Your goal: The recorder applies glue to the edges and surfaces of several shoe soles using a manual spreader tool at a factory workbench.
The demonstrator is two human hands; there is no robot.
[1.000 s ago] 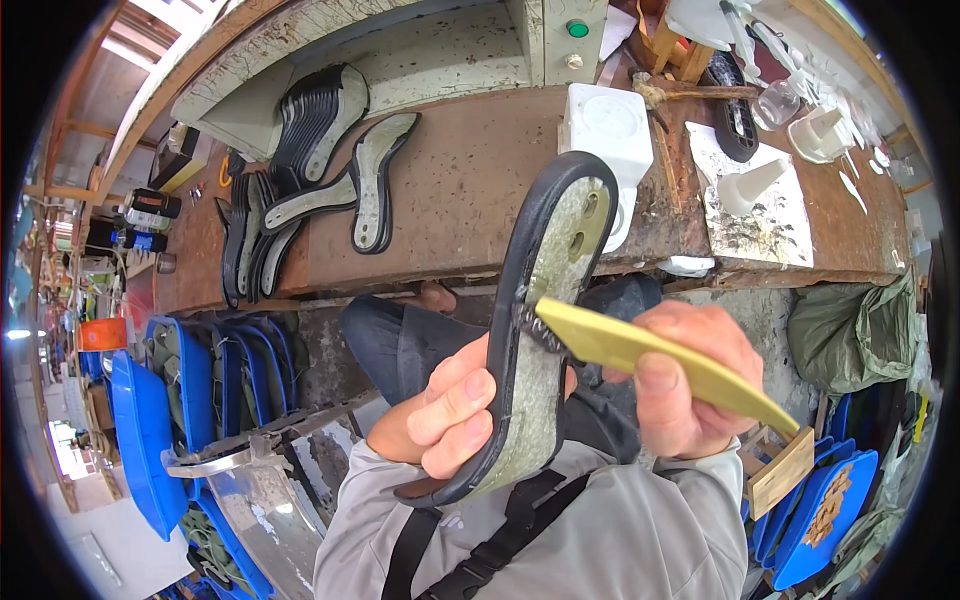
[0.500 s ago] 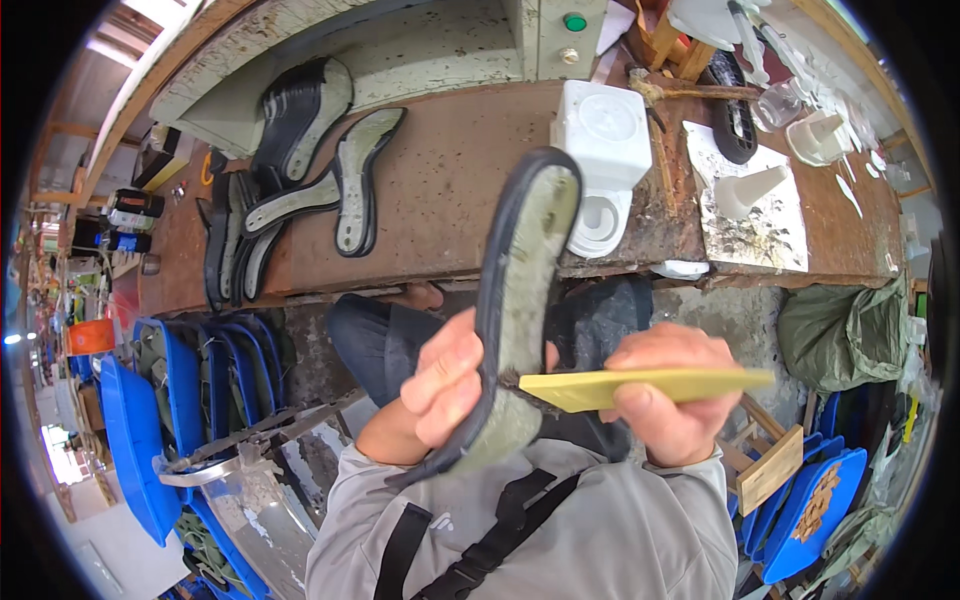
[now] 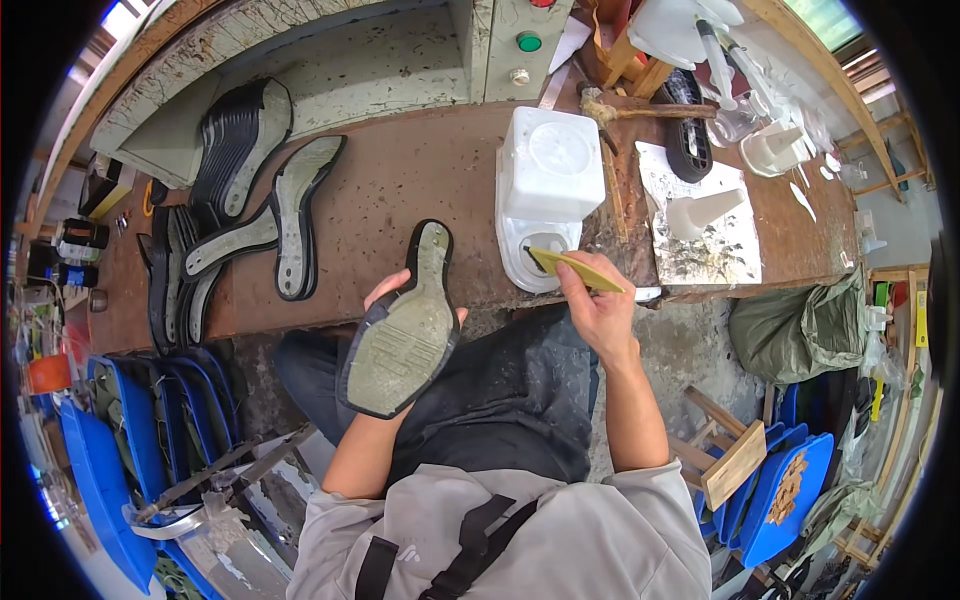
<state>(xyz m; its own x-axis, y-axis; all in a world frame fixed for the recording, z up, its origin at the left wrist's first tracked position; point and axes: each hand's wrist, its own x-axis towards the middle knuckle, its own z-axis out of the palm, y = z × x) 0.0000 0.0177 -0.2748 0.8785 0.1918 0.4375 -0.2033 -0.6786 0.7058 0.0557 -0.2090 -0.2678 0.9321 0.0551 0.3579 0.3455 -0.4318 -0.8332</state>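
My left hand (image 3: 388, 288) is closed round a shoe sole (image 3: 400, 345) with a black rim and a grey-green patterned face turned up. It holds the sole over my lap, in front of the bench edge. In my right hand (image 3: 602, 310) a brush with a flat yellow handle (image 3: 585, 270) is pinched between thumb and fingers. The dark tip of the brush is at the round opening of a white plastic glue pot (image 3: 513, 272). Whether the tip touches what is inside I cannot tell. A square white bottle (image 3: 556, 165) stands upended on the pot.
More soles (image 3: 308, 210) lie stacked at the bench's left. A hammer (image 3: 640, 112), a black sole (image 3: 687, 140) and a white nozzle-shaped piece (image 3: 704, 212) on stained paper (image 3: 745, 250) are to the right. Blue boards (image 3: 120, 420) stand at lower left, a wooden stool (image 3: 735, 465) at lower right.
My right hand has carried the brush away from the sole, forward to the white pot. My left hand has moved the sole left and turned its broad end towards me.
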